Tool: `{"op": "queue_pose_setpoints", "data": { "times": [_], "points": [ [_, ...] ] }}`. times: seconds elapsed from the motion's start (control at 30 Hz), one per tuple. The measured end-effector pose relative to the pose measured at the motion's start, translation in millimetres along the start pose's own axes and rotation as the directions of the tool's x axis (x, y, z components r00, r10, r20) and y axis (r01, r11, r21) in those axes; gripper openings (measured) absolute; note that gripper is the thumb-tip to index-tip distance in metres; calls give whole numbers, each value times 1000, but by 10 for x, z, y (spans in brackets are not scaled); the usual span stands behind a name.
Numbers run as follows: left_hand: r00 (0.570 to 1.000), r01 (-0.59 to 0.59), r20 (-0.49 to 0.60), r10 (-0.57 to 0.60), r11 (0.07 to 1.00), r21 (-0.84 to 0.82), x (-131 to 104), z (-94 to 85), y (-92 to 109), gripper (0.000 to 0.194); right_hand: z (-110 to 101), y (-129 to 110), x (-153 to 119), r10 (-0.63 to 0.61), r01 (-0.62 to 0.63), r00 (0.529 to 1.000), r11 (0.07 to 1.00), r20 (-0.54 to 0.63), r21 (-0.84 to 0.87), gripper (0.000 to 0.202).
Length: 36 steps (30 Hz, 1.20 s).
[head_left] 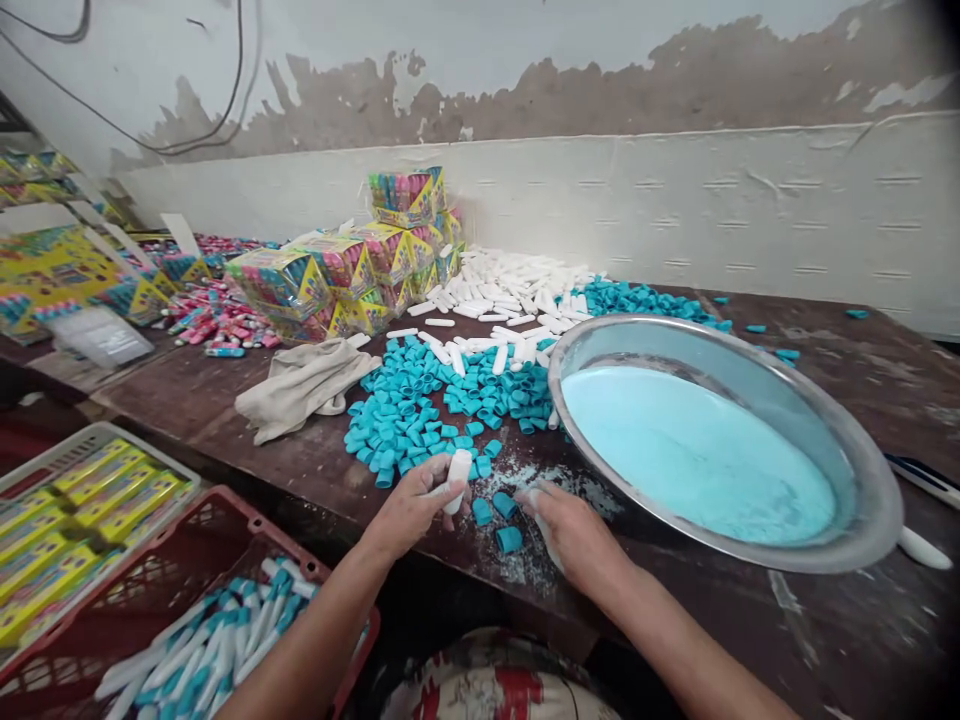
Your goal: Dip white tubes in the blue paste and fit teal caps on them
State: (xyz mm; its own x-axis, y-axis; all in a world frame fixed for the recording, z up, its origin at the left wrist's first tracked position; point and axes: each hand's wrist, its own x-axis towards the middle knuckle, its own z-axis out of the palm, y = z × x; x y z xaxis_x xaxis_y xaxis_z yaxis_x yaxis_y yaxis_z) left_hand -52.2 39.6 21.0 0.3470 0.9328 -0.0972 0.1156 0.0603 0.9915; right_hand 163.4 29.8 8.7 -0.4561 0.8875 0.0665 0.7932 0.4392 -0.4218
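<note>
Your right hand (566,525) is near the front-left of the basin (739,385), whose raised side blocks you rightward; left of the basin, blue caps (405,405) crowd any low reach, with a cloth (304,390) farther left; behind and left of it, heaped white tubes (517,285) bar the way; in front of it, bare tabletop (847,630) gives you a lane, partly crossed by your right forearm (675,620).

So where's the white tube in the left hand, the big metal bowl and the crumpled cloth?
White tube (458,471): head view, on its side, near the upper end.
Big metal bowl (871,532): head view, on its rim.
Crumpled cloth (298,386): head view, on its middle folds.
</note>
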Motion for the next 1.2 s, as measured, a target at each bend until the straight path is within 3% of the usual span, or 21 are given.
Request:
{"op": "queue_pose_setpoints", "data": {
  "times": [0.07, 0.2, 0.33, 0.47, 0.57, 0.67, 0.9, 0.97, 1.07, 1.2],
  "points": [
    [1000, 14, 6, -14, 999, -38, -42, -15, -102, 24, 59, 10, 168, -26, 32, 998, 993, 62, -113, 37],
    [1000, 19, 14, -18, 998, -59, -61, -21, -202, 22, 38, -26, 312, -169, 217, 966, 943, 197, -252, 37],
    [999, 5, 40, -3, 998, -55, -59, -18, -223, 24, 25, -51, 276, -136, 192, 961, 954, 241, -229, 22],
    [994, 30, 103, -29, 1000, -6, -68, -1, -180, 22, 20, 12, 201, 19, -17, 985, 1000, 172, -11, 11],
    [984, 44, 170, -56, 996, 76, -77, 18, -129, 18, -48, 24, 144, 137, -149, 989, 941, 62, 302, 2],
    [967, 21, 246, -64, 984, 176, -78, 41, -101, 15, -126, -31, 85, 124, -132, 991, 851, 50, 508, 9],
    [934, -33, 347, -91, 942, 335, -87, 96, -89, 12, -67, -91, 19, 91, -160, 986, 756, 141, 634, 12],
    [936, -105, 346, -63, 889, 446, -86, 130, -93, 17, -48, -81, 22, 77, -196, 977, 696, 199, 690, 15],
    [959, -177, 284, -27, 724, 667, -74, 228, -131, 25, -59, -87, 20, 40, -271, 951, 585, 307, 764, 25],
    [983, -94, 157, -91, 489, 867, -48, 387, -179, 34, -77, -104, -8, 46, -343, 924, 539, 379, 769, 33]
  ]
}}
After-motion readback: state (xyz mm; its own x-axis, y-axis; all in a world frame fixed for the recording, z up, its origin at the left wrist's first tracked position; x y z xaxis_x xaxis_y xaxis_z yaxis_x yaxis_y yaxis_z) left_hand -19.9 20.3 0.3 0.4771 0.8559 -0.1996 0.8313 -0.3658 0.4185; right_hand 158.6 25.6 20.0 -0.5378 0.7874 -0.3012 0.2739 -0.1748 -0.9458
